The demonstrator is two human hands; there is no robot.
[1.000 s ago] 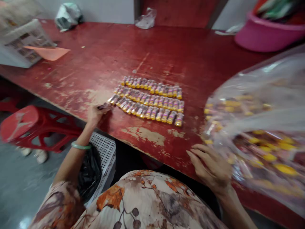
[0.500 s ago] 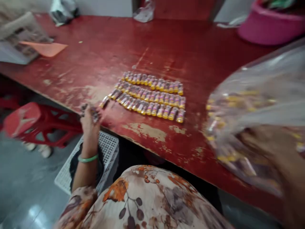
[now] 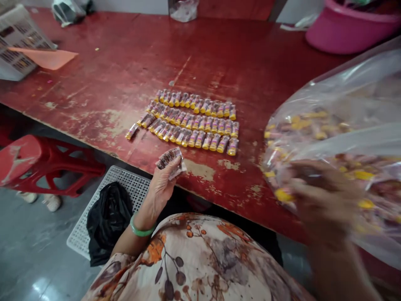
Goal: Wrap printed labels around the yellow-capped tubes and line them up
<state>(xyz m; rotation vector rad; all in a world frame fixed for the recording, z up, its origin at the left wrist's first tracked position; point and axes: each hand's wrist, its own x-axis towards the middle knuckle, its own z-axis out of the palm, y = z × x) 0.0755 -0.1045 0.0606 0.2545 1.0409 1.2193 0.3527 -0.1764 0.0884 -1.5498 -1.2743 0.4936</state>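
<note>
My left hand (image 3: pixel 163 184) is closed on a small fanned bundle of clear packets with dark contents or print (image 3: pixel 171 161), just over the table's near edge. My right hand (image 3: pixel 326 200), smeared by motion, is at the large clear plastic bag (image 3: pixel 338 100); its fingers look curled, but what they hold I cannot make out. Many small yellow-ended pieces (image 3: pixel 363 174) fill the bag. On the table, three rows of small wrapped tubes with yellow ends and purple labels (image 3: pixel 200 121) lie side by side. A single tube (image 3: pixel 132 131) lies apart at the left.
The red worn table (image 3: pixel 119 75) spans the view. A pink basin (image 3: pixel 347 29) stands at the back right, a white basket (image 3: pixel 21 46) with an orange sheet (image 3: pixel 52 58) at the left. Below are a red stool (image 3: pixel 21 159) and a white crate (image 3: pixel 79 234) holding a black bag (image 3: pixel 109 221).
My left hand has moved right with the packets, from beside the lone tube to in front of the rows. My right hand has shifted left and come more into view at the bag.
</note>
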